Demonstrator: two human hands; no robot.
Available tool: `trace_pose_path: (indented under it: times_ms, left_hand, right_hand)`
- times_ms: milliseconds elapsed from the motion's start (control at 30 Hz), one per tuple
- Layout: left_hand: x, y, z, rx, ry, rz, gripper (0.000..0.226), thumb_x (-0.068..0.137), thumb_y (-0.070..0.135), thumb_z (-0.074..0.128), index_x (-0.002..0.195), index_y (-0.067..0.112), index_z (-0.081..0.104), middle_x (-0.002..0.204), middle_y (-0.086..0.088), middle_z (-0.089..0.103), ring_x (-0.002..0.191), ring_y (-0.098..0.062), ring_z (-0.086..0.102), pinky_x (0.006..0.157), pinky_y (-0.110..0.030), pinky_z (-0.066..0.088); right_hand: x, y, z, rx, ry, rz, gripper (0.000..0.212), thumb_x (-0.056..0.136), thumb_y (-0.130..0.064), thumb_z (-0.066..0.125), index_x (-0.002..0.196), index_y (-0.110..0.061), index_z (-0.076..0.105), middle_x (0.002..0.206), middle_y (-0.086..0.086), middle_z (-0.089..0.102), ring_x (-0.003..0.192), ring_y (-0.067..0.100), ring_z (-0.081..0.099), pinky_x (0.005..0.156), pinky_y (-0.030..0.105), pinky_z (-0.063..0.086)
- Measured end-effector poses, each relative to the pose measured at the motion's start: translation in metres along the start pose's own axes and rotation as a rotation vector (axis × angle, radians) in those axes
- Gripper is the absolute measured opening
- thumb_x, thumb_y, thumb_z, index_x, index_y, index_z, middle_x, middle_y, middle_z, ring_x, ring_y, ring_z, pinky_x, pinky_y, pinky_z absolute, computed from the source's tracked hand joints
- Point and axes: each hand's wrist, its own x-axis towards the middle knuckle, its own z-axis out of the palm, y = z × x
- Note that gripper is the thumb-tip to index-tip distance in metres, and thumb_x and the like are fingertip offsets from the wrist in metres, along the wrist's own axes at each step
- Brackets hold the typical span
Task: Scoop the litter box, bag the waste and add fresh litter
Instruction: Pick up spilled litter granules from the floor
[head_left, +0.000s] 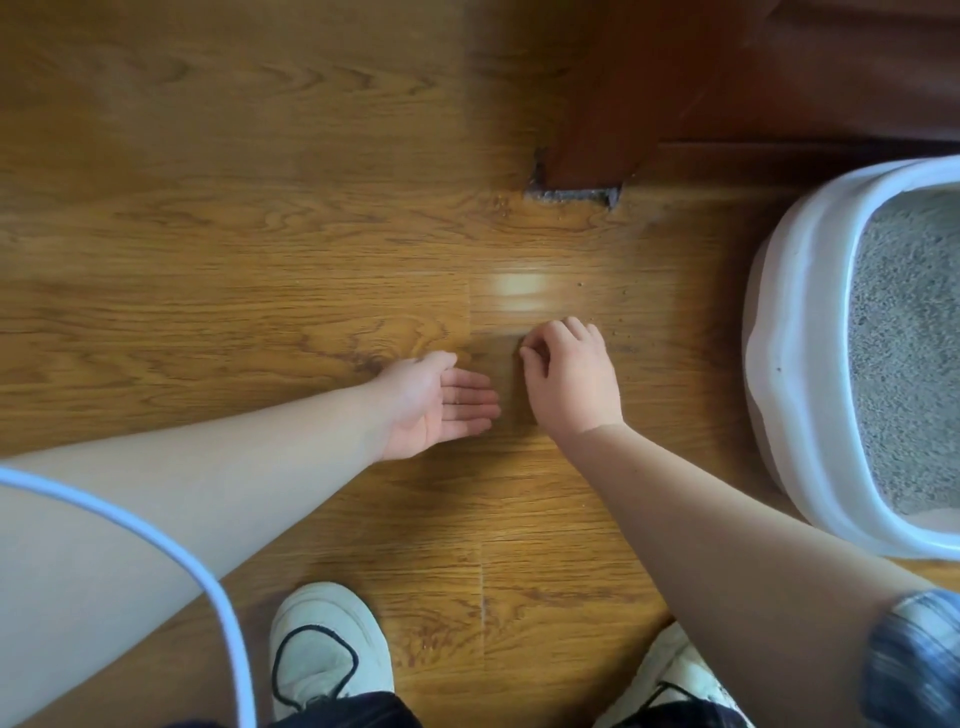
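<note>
1 cable (247, 701), 2 shoes (327, 649), left hand (436, 405), right hand (571, 379), 1 litter box (800, 312).

Bare wooden floor (234, 208) leftward; litter box (795, 364) and cabinet (675, 93) rightward

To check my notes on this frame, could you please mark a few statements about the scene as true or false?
1. The litter box sits on the person's right side. True.
2. The left hand grips a scoop. False: it is open, palm up, and holds nothing.
3. The right hand has its fingers curled, low over the floor. True.
4. The litter box has no litter in it. False: grey litter covers its inside.
</note>
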Motion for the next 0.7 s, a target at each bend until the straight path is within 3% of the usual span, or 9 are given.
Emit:
trace_pose_path:
  times_ms: [167,267,367,700]
  left_hand:
    - [0.002,-0.002,0.004,-0.036,-0.055,0.045,0.041,0.105,0.033,0.039,0.100,0.004,0.067,0.092,-0.015,0.069,0.083,-0.028,0.069,0.073,-0.041,0.058]
    - [0.000,-0.002,0.003,0.033,0.012,0.029,0.043,0.105,0.030,0.037,0.098,0.000,0.066,0.090,-0.018,0.071,0.079,-0.029,0.071,0.067,-0.037,0.058]
    - [-0.002,-0.003,-0.002,0.097,0.101,0.021,0.043,0.106,0.027,0.036,0.104,-0.005,0.065,0.094,-0.023,0.072,0.089,-0.032,0.072,0.072,-0.039,0.059]
    - [-0.013,0.011,-0.015,0.015,0.084,0.044,0.043,0.107,0.026,0.032,0.113,-0.005,0.061,0.108,-0.025,0.070,0.101,-0.033,0.069,0.081,-0.040,0.059]
  right_hand:
    - [-0.025,-0.028,0.006,0.205,-0.117,-0.115,0.008,0.090,-0.021,0.064,0.097,-0.018,0.068,0.091,-0.005,0.059,0.091,0.017,0.049,0.078,0.028,0.043]
    - [-0.024,-0.024,0.012,0.195,0.010,-0.004,0.011,0.091,-0.019,0.063,0.100,-0.017,0.070,0.093,-0.004,0.061,0.092,0.020,0.050,0.082,0.029,0.042]
    - [-0.009,-0.018,0.013,0.129,0.069,0.056,0.007,0.092,-0.017,0.060,0.095,-0.017,0.067,0.094,-0.001,0.062,0.093,0.023,0.049,0.081,0.038,0.045]
    - [0.012,-0.009,0.021,-0.049,-0.018,-0.153,0.008,0.091,-0.022,0.062,0.093,-0.018,0.068,0.092,-0.002,0.063,0.089,0.026,0.053,0.078,0.045,0.049]
